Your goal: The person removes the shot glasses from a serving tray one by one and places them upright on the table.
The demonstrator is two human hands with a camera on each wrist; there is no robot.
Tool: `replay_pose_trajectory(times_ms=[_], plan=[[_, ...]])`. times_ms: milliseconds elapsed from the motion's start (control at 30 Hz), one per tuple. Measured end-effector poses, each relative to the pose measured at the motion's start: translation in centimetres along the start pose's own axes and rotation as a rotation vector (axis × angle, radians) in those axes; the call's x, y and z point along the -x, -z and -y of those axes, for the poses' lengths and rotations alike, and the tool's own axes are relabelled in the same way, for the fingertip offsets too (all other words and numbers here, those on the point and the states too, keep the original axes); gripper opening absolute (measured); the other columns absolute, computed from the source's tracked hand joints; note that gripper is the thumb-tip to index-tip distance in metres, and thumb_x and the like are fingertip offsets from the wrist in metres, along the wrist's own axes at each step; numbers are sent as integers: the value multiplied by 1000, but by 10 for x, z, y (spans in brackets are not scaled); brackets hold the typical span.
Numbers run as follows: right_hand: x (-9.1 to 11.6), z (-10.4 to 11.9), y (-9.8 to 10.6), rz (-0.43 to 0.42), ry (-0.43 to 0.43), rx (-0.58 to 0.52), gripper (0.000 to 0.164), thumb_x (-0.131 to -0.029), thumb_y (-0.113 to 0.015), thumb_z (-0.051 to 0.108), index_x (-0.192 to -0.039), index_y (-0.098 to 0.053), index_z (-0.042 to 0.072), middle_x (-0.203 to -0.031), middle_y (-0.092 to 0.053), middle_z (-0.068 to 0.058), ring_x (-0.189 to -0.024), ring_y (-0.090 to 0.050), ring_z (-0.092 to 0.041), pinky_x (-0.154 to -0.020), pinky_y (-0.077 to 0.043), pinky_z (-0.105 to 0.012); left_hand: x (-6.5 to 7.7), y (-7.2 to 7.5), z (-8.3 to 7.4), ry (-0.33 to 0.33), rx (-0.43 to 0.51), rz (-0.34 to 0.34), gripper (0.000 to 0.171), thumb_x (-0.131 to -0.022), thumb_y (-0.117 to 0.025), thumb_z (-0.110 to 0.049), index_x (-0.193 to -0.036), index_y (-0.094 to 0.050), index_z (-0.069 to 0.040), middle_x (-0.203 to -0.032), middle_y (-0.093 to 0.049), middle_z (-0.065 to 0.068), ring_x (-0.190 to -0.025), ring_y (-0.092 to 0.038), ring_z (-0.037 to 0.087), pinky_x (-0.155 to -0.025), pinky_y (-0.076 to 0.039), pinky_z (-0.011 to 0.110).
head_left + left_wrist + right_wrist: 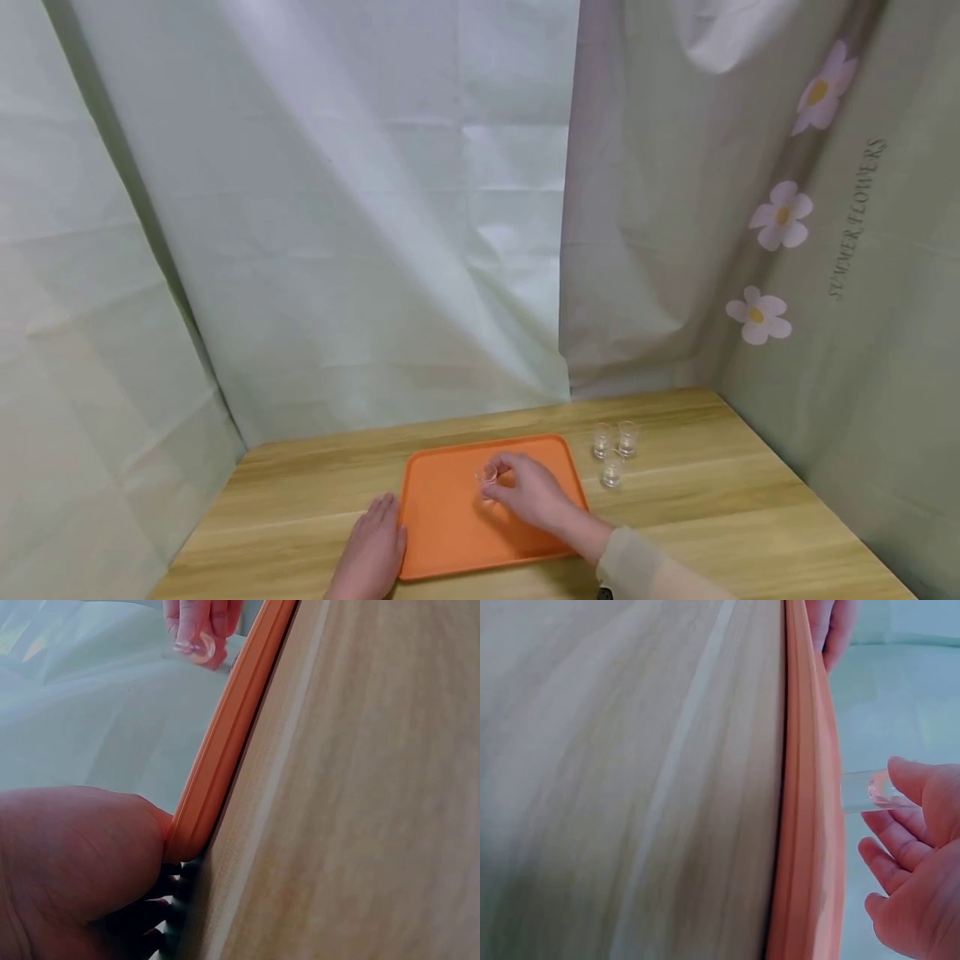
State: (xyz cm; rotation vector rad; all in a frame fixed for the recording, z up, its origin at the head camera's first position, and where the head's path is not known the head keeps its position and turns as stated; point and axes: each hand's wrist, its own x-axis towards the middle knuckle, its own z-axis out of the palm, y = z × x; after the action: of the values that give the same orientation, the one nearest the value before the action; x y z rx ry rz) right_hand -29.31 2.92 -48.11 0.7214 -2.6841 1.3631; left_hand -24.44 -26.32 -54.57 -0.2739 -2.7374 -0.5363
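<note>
An orange tray (450, 533) lies flat on the table. Over its middle, my right hand (528, 493) pinches a small clear shot glass (487, 477) between thumb and fingers. The right wrist view shows that shot glass (857, 792) with one end close to the tray and the other fingers loosely bent below it. My left hand (372, 542) rests on the table along the tray's left edge, fingers extended. In the left wrist view the base of the left thumb (97, 847) meets the tray's corner.
Three more clear shot glasses stand on the wooden table (300, 492) right of the tray: two at the back and one shot glass (612, 471) in front. Pale curtains (375, 250) hang behind and at both sides; the right one (862, 375) bears printed flowers.
</note>
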Motion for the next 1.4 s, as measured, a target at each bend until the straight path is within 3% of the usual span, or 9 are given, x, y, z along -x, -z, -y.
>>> replay_pose_trajectory(times_ms=[133,367,567,967,1167,1400], plan=[[4,-1,11,-9,6,15,12,-101,-83,28,-106,-75,22,-105,-72,14,-111,-71,-25,-94,-57,-45,1,-8,7,8,11,-20,44,-101,-70,-8,-135,-63,20,-142,-62,39,-138,-55,59,-114,-45,74],[15,-7,31,-28,8,-30,14,-101,-83,27,-107,-74,19,-107,-73,8,-110,-71,-28,-87,-54,-39,0,-8,6,-10,12,-23,46,-104,-67,-10,-138,-61,21,-143,-60,41,-139,-54,60,-116,-44,73],[21,-15,40,-57,7,3,14,-100,-84,27,-106,-74,20,-109,-74,9,-102,-68,-25,-82,-51,-33,2,-7,8,-18,0,-34,45,-103,-67,-8,-137,-62,21,-142,-62,40,-138,-55,60,-115,-45,73],[26,-20,59,-87,-22,28,15,-100,-84,30,-108,-75,20,-108,-74,10,-97,-66,-22,-81,-51,-34,-1,-7,8,-1,2,-1,45,-101,-69,-7,-136,-62,21,-143,-61,40,-139,-55,60,-115,-45,73],[32,-24,74,-104,-22,46,14,-100,-85,28,-106,-75,20,-106,-74,11,-105,-69,-27,-87,-55,-41,0,-10,10,-32,2,-47,44,-99,-71,-6,-133,-63,22,-140,-63,41,-136,-57,60,-112,-47,73],[42,-26,93,-125,-38,43,18,-100,-84,28,-113,-78,18,-111,-76,8,-115,-71,-27,-100,-58,-58,0,-11,11,-36,0,-49,45,-100,-71,-7,-134,-63,22,-141,-62,40,-136,-57,60,-113,-46,73]])
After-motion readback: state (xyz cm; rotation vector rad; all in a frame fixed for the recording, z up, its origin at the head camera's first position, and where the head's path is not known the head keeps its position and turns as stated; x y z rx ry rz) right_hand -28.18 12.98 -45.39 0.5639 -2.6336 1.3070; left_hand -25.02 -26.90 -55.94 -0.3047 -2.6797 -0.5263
